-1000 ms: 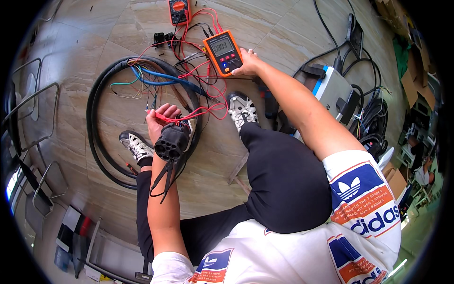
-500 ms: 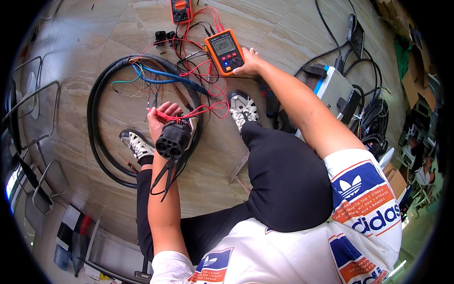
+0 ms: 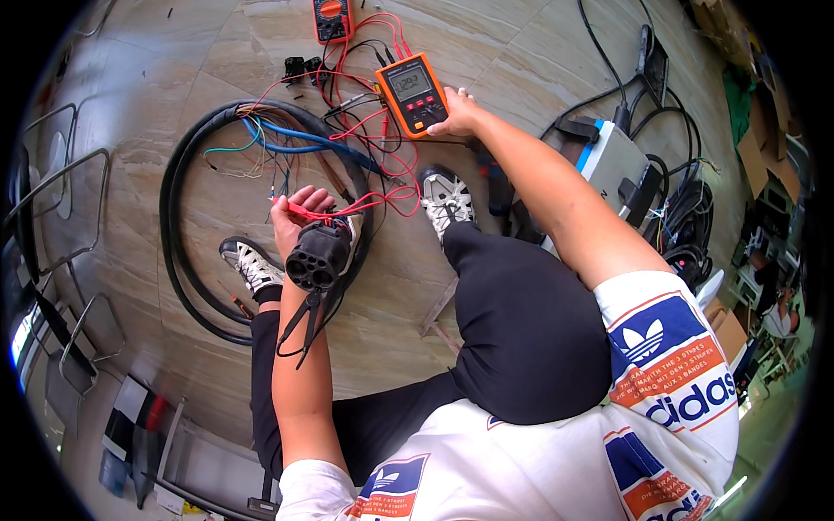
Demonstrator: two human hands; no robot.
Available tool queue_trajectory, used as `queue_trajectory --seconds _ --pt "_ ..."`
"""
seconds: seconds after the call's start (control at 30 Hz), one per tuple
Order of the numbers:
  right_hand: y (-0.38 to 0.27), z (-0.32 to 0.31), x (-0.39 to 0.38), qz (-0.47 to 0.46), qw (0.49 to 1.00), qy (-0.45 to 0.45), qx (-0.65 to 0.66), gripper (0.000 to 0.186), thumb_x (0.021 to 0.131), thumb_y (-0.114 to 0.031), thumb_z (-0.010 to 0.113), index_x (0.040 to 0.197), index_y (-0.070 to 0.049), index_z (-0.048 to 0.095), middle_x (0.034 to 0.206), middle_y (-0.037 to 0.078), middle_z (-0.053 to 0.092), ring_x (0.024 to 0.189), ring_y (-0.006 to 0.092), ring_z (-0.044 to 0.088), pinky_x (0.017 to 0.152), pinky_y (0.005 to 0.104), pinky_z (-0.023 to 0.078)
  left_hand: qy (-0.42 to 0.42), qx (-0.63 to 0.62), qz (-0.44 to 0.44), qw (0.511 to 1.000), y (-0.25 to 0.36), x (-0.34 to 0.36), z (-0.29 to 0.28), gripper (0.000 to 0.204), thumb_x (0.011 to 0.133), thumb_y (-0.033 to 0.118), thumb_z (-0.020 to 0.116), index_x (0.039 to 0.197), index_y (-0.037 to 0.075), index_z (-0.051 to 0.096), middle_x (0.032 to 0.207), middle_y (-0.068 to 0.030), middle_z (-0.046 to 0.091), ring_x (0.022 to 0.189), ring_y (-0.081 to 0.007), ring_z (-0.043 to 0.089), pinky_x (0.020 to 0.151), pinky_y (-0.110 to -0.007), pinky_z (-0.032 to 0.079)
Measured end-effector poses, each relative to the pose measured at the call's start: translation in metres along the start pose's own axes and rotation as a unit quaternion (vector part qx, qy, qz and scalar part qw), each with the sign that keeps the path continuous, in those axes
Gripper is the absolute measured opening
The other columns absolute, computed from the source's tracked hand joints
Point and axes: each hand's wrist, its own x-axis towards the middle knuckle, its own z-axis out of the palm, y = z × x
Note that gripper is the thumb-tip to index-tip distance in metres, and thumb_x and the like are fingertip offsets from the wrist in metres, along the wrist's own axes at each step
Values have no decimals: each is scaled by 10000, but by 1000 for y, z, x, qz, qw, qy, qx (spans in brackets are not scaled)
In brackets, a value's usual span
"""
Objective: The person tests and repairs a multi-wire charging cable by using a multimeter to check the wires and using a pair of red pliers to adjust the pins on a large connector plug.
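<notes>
Hardly anything has shifted over the last second: the orange multimeter [image 3: 413, 94] sits where it was on the stone floor [image 3: 156, 78], and both arms keep their earlier poses.

The right hand [image 3: 455, 115] rests against the meter's lower right edge, fingers curled around its side, gripping the casing. Its grey screen faces up, with a row of small buttons below it. The left hand [image 3: 297, 217] is closed around the red probe [image 3: 300, 209], which lies across the fingers, pointing toward the person's left. Just below that hand, the black round plug [image 3: 317, 257] with several socket holes shows its face to the camera; whether the hand also bears it I cannot tell.

Red test leads [image 3: 382, 195] loop from the meter down to the probe. A thick black cable [image 3: 178, 252] curls in a wide ring on the floor, its stripped end fanning out blue wires [image 3: 295, 143]. A second, red-orange meter [image 3: 333, 17] lies at the top edge. To the right stands a white box with a blue stripe [image 3: 612, 161], with brown cardboard cartons [image 3: 764, 148] beyond it.
</notes>
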Motion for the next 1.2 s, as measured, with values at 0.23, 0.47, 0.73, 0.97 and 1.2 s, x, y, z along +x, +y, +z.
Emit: queue_trajectory --seconds 0.23,0.47,0.73,0.97,1.2 --pt "-3 -3 -3 2 1000 -11 2 1258 636 -576 864 1556 -51 185 1582 326 163 1464 483 206 1190 466 275 -12 16 -1 1000 -2 5 -8 594 992 440 393 1256 -67 553 1154 -222 673 1022 -345 662 940 -438 517" --pt "0 -3 -1 0 1000 -18 6 1254 636 -577 863 1557 -53 192 1587 320 154 1465 483 204 1190 470 273 -17 16 -1 1000 -3 5 -8 590 992 444 398 1249 -62 560 1146 -217 677 1017 -343 664 937 -436 519" --pt "1 -3 0 -3 1000 -21 4 1263 639 -584 858 1561 -52 179 1590 315 151 1463 486 204 1189 473 274 -15 16 0 1000 -3 4 -8 590 989 450 407 1243 -59 562 1143 -215 678 1017 -343 663 938 -431 516" --pt "3 -1 1 -8 1000 -22 -1 1268 646 -591 852 1564 -53 164 1591 317 146 1463 491 197 1189 475 273 -16 13 -2 1000 -3 6 -9 587 987 448 410 1238 -62 561 1137 -219 678 1009 -343 665 932 -431 519" --pt "8 1 3 -10 1000 -19 -2 1258 647 -592 851 1559 -51 174 1589 320 146 1457 500 205 1186 480 279 -16 17 -3 1000 -3 5 -6 590 988 444 403 1240 -66 559 1131 -221 680 1006 -345 666 926 -434 523"
